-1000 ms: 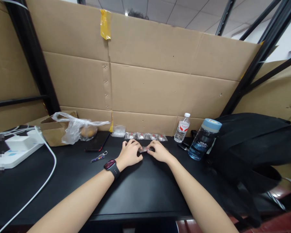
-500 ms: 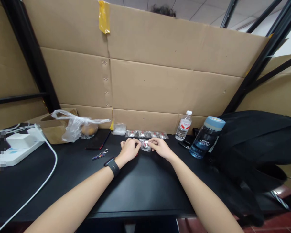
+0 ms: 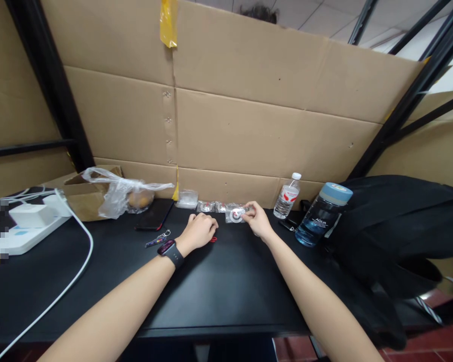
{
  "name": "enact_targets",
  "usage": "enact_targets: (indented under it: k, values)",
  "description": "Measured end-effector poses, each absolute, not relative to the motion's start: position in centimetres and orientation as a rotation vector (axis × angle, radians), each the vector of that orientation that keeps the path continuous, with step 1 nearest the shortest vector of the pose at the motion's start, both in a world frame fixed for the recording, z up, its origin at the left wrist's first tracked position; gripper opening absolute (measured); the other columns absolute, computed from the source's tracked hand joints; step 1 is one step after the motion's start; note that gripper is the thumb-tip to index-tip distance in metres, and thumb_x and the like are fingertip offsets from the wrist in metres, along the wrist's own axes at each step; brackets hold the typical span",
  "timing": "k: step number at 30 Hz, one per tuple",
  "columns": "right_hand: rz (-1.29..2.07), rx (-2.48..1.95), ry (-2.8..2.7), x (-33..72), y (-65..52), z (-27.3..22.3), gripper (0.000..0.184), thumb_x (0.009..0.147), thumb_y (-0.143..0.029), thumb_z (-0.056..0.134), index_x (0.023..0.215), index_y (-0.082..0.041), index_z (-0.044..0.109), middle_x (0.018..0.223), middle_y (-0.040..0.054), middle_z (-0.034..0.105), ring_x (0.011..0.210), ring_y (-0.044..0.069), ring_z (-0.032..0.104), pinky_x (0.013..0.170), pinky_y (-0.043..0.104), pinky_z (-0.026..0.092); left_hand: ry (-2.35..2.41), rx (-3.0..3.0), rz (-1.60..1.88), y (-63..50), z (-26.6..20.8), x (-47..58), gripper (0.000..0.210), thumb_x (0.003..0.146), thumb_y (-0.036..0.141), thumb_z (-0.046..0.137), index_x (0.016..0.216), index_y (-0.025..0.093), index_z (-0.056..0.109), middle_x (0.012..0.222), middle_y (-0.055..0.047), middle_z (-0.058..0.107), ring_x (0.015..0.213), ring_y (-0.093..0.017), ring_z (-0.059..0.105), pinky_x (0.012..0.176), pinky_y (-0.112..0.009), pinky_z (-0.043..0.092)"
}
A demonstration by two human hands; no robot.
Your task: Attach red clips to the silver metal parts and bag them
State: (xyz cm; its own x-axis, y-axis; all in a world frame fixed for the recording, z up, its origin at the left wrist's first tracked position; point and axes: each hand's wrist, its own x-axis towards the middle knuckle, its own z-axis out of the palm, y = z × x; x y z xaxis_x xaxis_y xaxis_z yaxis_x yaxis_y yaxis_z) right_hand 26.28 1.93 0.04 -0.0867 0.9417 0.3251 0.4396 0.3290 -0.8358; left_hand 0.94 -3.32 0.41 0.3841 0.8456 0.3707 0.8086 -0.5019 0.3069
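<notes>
My right hand (image 3: pixel 258 221) pinches the edge of a small clear packet (image 3: pixel 234 215) holding a round silvery-white piece with a red mark. The packet is just in front of a row of similar packets (image 3: pixel 206 206) by the cardboard wall, hiding part of that row. My left hand (image 3: pixel 199 231), with a dark watch (image 3: pixel 169 251) on its wrist, rests low over the desk to the left of the packet. Its fingers are curled and closed. A small red item (image 3: pixel 213 240) shows by its fingertips; whether it is held is unclear.
Left of the hands lie a keychain (image 3: pixel 157 239), a dark phone (image 3: pixel 154 214) and a tied plastic bag (image 3: pixel 115 196). A stack of clear packets (image 3: pixel 187 199) is by the wall. Rightward stand a water bottle (image 3: pixel 287 196), a blue-lidded bottle (image 3: pixel 322 216) and a black bag (image 3: pixel 396 226).
My left hand has let go of the packet and drawn slightly back from it. My right hand has carried the packet slightly right and away from me, towards the row.
</notes>
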Motion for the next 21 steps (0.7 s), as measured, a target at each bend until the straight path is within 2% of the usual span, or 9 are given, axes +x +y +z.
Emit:
enact_targets:
  k: [3, 9, 13, 16, 19, 21]
  values:
    - [0.456, -1.446, -1.722, 26.5, 4.6, 0.8, 0.03, 0.076, -0.03, 0.062, 0.102, -0.023, 0.049, 0.072, -0.0031, 0.067, 0.06, 0.015, 0.062, 0.058, 0.024, 0.044, 1.413, 2.595, 0.739, -3.0, 0.7, -0.2, 0.018, 0.088, 0.021, 0.057, 0.087, 0.026, 0.075, 0.098, -0.005, 0.074, 0.106, -0.025, 0.059, 0.091, -0.04, 0.034]
    - [0.333, -1.598, -1.767, 25.2, 8.5, 0.9, 0.023, 0.072, -0.019, 0.065, 0.091, -0.023, 0.053, 0.069, -0.0035, 0.066, 0.065, 0.015, 0.061, 0.064, 0.024, 0.043, 1.212, 2.646, 0.629, -2.6, 1.2, -1.4, 0.009, 0.082, 0.03, 0.071, 0.09, 0.027, 0.075, 0.102, -0.003, 0.073, 0.109, -0.024, 0.058, 0.091, -0.036, 0.035]
    - [0.229, -1.649, -1.835, 25.6, 8.4, 0.6, 0.017, 0.074, -0.024, 0.069, 0.085, -0.02, 0.057, 0.081, 0.004, 0.068, 0.078, 0.019, 0.062, 0.071, 0.028, 0.042, 1.23, 2.657, 0.59, -3.0, 1.3, -1.0, 0.007, 0.084, 0.026, 0.068, 0.082, 0.026, 0.074, 0.096, -0.002, 0.072, 0.105, -0.023, 0.059, 0.09, -0.035, 0.035]
    - [0.264, -1.639, -1.968, 27.5, 7.0, 1.4, 0.014, 0.076, -0.031, 0.07, 0.081, -0.019, 0.063, 0.08, 0.0049, 0.068, 0.077, 0.02, 0.062, 0.072, 0.028, 0.043, 1.257, 2.675, 0.557, -3.3, 1.3, -0.6, 0.014, 0.086, 0.02, 0.063, 0.076, 0.024, 0.072, 0.092, -0.003, 0.072, 0.103, -0.023, 0.059, 0.087, -0.035, 0.035]
    - [0.352, -1.604, -2.126, 30.3, 4.9, 2.5, 0.028, 0.06, -0.03, 0.085, 0.082, -0.02, 0.07, 0.085, 0.0043, 0.071, 0.08, 0.021, 0.065, 0.074, 0.028, 0.045, 1.278, 2.709, 0.544, -3.4, 0.9, -0.4, 0.016, 0.089, 0.019, 0.058, 0.077, 0.022, 0.068, 0.093, -0.005, 0.071, 0.104, -0.023, 0.058, 0.087, -0.036, 0.033]
    - [0.428, -1.595, -2.252, 32.0, 3.2, 3.0, 0.046, 0.053, -0.029, 0.089, 0.095, -0.02, 0.074, 0.096, 0.0063, 0.073, 0.083, 0.022, 0.067, 0.077, 0.028, 0.048, 1.278, 2.738, 0.564, -3.3, 0.6, -0.3, 0.017, 0.091, 0.02, 0.056, 0.076, 0.021, 0.065, 0.093, -0.005, 0.071, 0.104, -0.023, 0.057, 0.087, -0.037, 0.031]
